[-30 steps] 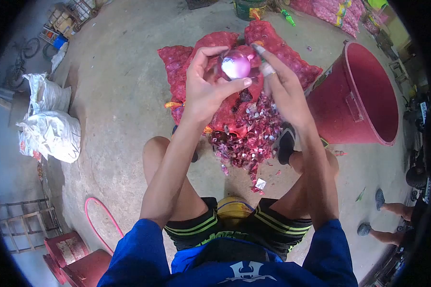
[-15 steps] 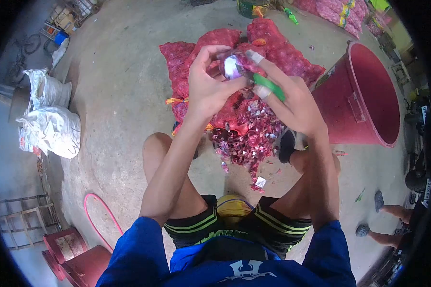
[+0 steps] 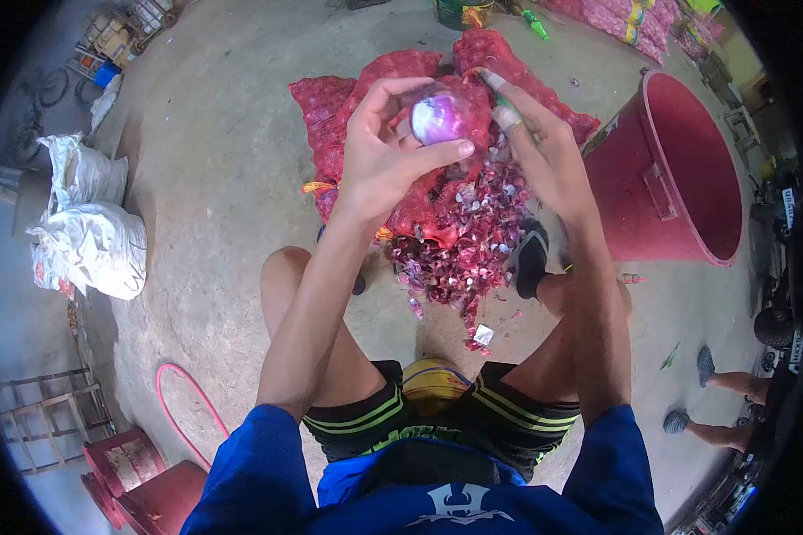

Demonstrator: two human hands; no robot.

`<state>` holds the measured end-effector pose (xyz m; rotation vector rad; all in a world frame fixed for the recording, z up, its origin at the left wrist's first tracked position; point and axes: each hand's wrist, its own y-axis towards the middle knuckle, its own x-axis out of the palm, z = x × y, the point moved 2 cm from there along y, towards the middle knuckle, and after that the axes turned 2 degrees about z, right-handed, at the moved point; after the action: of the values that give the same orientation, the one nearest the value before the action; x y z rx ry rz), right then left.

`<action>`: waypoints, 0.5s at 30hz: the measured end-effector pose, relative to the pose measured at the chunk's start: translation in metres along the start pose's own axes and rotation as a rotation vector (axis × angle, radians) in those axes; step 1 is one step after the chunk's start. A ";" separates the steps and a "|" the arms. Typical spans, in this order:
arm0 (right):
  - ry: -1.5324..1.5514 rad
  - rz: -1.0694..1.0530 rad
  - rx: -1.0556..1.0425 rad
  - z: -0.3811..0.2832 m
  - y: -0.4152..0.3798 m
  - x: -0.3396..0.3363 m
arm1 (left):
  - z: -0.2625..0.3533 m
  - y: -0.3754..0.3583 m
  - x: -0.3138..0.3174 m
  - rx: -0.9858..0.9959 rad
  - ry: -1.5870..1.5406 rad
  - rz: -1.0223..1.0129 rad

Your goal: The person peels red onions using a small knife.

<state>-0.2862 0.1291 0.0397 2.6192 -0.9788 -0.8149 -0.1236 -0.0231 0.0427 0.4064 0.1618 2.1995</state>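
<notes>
My left hand (image 3: 379,156) grips a peeled purple onion (image 3: 437,118) between thumb and fingers, held up over red mesh sacks of onions (image 3: 393,80). My right hand (image 3: 544,160) is just right of the onion, its fingers bandaged with pale tape, holding a small green-handled knife (image 3: 507,114) close against the onion. Below both hands a heap of purple onion skins (image 3: 468,241) lies on the concrete floor between my feet.
A large red plastic tub (image 3: 678,169) lies tilted at the right. White sacks (image 3: 94,241) sit at the left, a red stool (image 3: 143,481) and pink hose (image 3: 183,397) at lower left. Another person's feet (image 3: 705,392) show at lower right.
The right hand, which lay across the onion half a second ago, has drawn back to its right side. The onion has turned in my left hand and shows more bare purple surface.
</notes>
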 end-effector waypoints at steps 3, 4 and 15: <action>-0.116 -0.087 0.182 0.001 -0.001 -0.008 | 0.003 0.000 0.000 -0.039 -0.153 -0.017; -0.114 -0.090 0.179 -0.003 -0.003 -0.007 | 0.004 -0.001 -0.001 -0.054 -0.159 -0.005; -0.139 -0.112 -0.216 -0.026 -0.018 0.019 | -0.005 0.004 -0.010 0.097 0.032 0.277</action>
<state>-0.2497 0.1305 0.0464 2.4757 -0.7356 -1.0778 -0.1229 -0.0334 0.0367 0.4709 0.2432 2.4788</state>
